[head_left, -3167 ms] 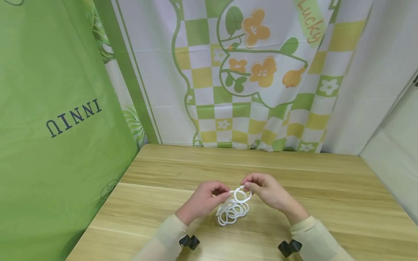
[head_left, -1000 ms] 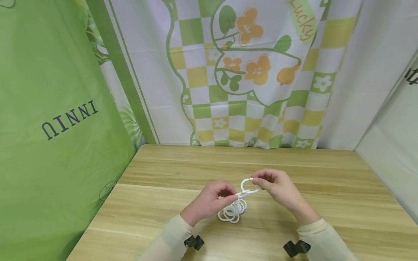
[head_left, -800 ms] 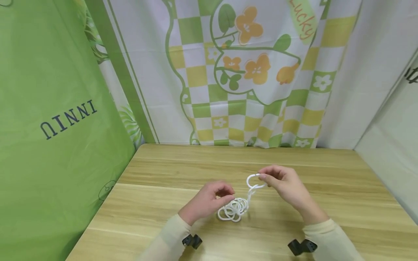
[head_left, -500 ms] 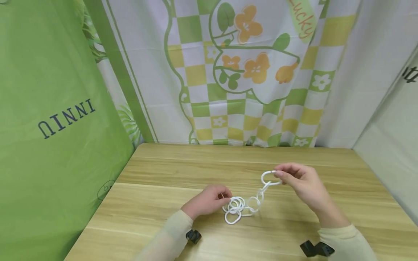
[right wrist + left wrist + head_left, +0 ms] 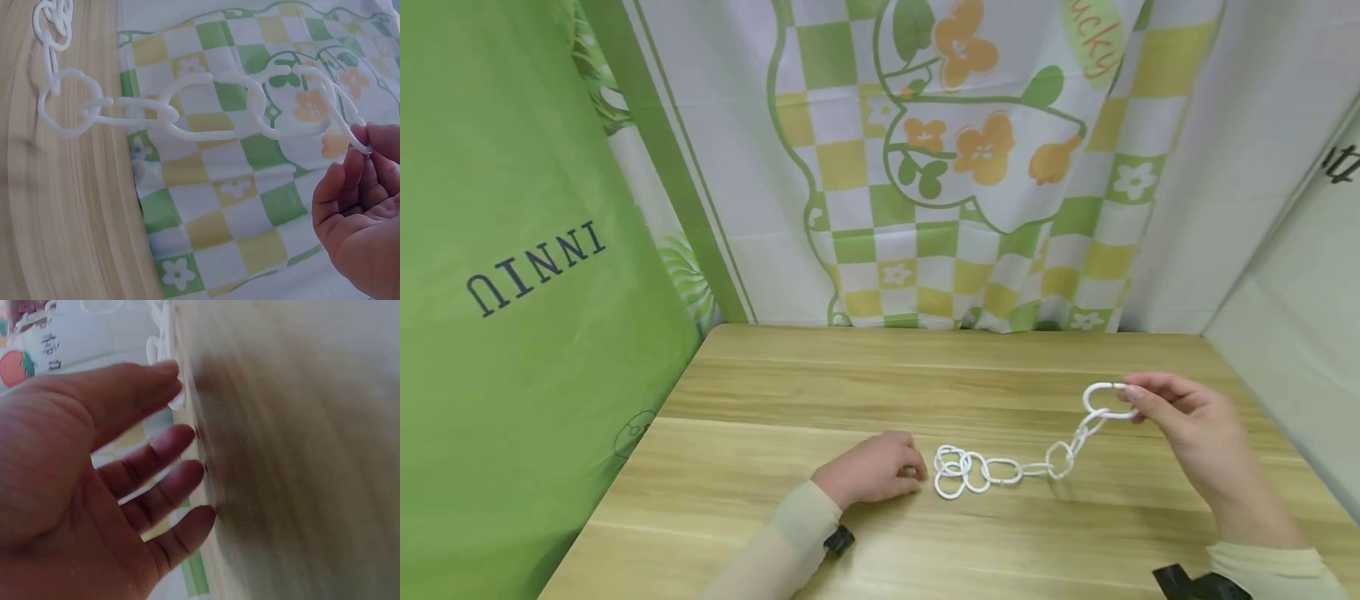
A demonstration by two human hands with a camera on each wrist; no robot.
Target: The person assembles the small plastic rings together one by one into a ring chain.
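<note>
A white plastic chain [image 5: 1003,472] of oval links stretches across the wooden table. Its right end is raised: my right hand [image 5: 1202,442] pinches the last link between thumb and fingertips, and several links hang in a slope down to the table. At the chain's left end, several links lie bunched and overlapping. Just left of that bunch my left hand [image 5: 876,468] rests low at the tabletop with its fingers loosely bent, holding nothing. In the right wrist view the pinched end link [image 5: 340,115] and the links after it show clearly, with gaps in some of them.
The wooden table [image 5: 820,375] reaches back to a white curtain [image 5: 880,200] with green and yellow checks. A green cloth [image 5: 550,375] hangs along the left side and a pale one [image 5: 1300,275] along the right. Black wrist cameras [image 5: 839,541] sit on both sleeves.
My right hand has carried the end link rightward, and the chain has drawn out of its pile into a line. My left hand has let go of the chain and lowered to the table.
</note>
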